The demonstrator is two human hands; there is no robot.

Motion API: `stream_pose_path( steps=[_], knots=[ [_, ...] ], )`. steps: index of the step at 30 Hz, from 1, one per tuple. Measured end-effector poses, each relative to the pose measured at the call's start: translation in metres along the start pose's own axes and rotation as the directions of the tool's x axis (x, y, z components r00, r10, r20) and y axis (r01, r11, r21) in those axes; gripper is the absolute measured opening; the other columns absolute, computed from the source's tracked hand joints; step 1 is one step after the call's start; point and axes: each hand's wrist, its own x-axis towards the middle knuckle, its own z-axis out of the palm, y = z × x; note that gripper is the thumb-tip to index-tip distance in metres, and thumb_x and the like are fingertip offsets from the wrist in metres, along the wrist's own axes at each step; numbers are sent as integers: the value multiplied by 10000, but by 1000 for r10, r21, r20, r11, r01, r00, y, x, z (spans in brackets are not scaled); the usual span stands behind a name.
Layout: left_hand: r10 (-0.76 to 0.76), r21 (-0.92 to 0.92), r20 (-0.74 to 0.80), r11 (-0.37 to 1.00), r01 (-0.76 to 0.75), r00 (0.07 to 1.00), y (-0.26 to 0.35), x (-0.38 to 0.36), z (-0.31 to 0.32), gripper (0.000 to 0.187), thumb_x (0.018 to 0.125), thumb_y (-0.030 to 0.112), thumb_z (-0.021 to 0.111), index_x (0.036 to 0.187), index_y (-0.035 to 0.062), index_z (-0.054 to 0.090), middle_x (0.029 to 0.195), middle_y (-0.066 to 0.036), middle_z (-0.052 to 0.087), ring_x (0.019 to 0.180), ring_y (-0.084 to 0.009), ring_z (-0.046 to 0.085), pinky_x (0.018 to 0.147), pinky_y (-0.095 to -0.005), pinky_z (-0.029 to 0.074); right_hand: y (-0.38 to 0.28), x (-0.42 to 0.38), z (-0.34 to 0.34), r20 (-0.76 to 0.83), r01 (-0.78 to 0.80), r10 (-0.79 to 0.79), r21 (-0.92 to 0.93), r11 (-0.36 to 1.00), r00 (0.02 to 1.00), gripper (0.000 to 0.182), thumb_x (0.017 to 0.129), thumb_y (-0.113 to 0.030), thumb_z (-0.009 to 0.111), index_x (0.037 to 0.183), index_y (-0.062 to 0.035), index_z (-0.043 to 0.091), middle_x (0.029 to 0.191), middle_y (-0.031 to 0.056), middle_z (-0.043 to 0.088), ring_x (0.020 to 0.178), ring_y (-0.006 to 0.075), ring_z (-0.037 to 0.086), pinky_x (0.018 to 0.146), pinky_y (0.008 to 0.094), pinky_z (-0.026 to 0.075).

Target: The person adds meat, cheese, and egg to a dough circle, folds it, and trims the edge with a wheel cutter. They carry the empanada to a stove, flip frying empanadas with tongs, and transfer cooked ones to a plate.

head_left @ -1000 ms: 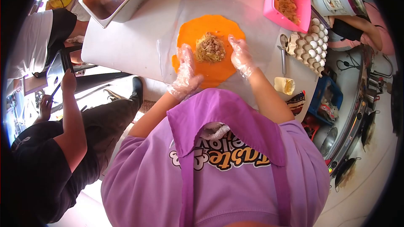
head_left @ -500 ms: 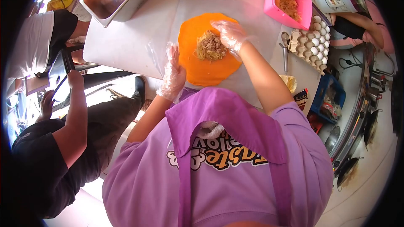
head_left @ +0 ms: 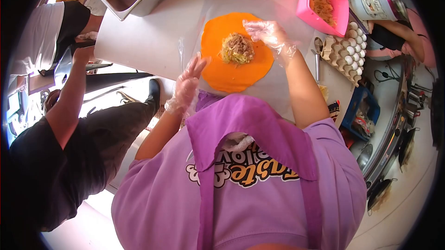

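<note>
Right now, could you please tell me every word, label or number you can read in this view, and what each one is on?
"Taste", upside down in the view, on the purple shirt.
A second word above it on the shirt: partly hidden by the apron, not readable.
Label on the white tub: too small and blurred to read.
Nothing else shows any writing.

The left hand (head_left: 187, 83), sheathed in a thin clear glove, is held open at centre-left of the frame, fingers spread and nothing gripped. The right hand (head_left: 269, 34), likewise gloved, is raised at upper centre-right, fingers loosely curled, the bare forearm extended from the lower right.
</note>
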Motion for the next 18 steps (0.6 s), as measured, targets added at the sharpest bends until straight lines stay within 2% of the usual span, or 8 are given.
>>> stream_pose_path(
  steps=[5,7,9,10,11,14,17,18],
  knots=[
    [-136,-441,-4,889,121,991,16,10,11,600,809,189,554,1374,20,440,1471,-159,379,1397,-329,293,1166,-412,197,-1,-16,11,-9,146,-147,-80,986,989,190,856,48,590,1038,31,640,920,73,669,896,141,634,775,242,503],
    [-135,-520,14,845,123,991,14,12,10,590,813,203,557,1362,16,450,1457,-163,394,1386,-329,313,1160,-415,222,5,-21,21,-98,247,-244,24,969,965,44,842,-19,650,802,-8,636,844,51,662,852,120,619,730,251,494],
    [-157,-579,-97,812,73,983,13,14,7,531,840,188,535,1331,-3,465,1422,-171,429,1341,-319,387,1136,-411,276,18,-19,14,-60,97,-111,-205,974,992,60,814,-32,654,868,-57,662,877,59,658,906,158,637,787,289,498],
    [-158,-579,-97,812,73,983,15,16,7,531,840,188,535,1331,-3,465,1422,-171,429,1341,-319,387,1136,-411,276,21,-24,15,11,345,-391,-493,799,920,104,791,-45,658,889,-80,669,910,62,657,921,182,636,816,311,494],
    [-92,-360,-236,933,1,967,18,16,7,573,848,179,535,1372,-8,400,1437,-186,404,1331,-312,399,1129,-407,287,24,-31,16,163,521,-603,-703,484,781,148,769,-58,663,909,-102,675,943,65,657,935,206,635,845,333,489],
    [72,206,-307,979,-7,949,12,4,-15,605,843,125,534,1405,-3,347,1425,-194,407,1305,-298,430,1107,-415,320,29,-56,34,150,399,-563,-847,351,813,438,710,-176,718,1136,-243,643,1298,103,492,1178,324,470,975,447,409],
    [250,708,-81,696,-121,965,14,-12,-21,633,747,26,543,1365,7,408,1337,-193,475,1231,-372,476,1060,-481,364,61,-68,49,92,299,-533,-900,318,841,821,625,-364,812,1360,-423,451,1522,109,182,1350,424,216,1051,584,273],
    [225,927,138,314,-206,965,31,-14,-10,700,707,37,570,1385,36,396,1357,-207,440,1240,-404,446,1066,-513,339,71,-71,54,106,282,-506,-916,286,856,879,601,-401,825,1380,-424,417,1529,117,163,1359,421,207,1038,604,262]
  ],
)
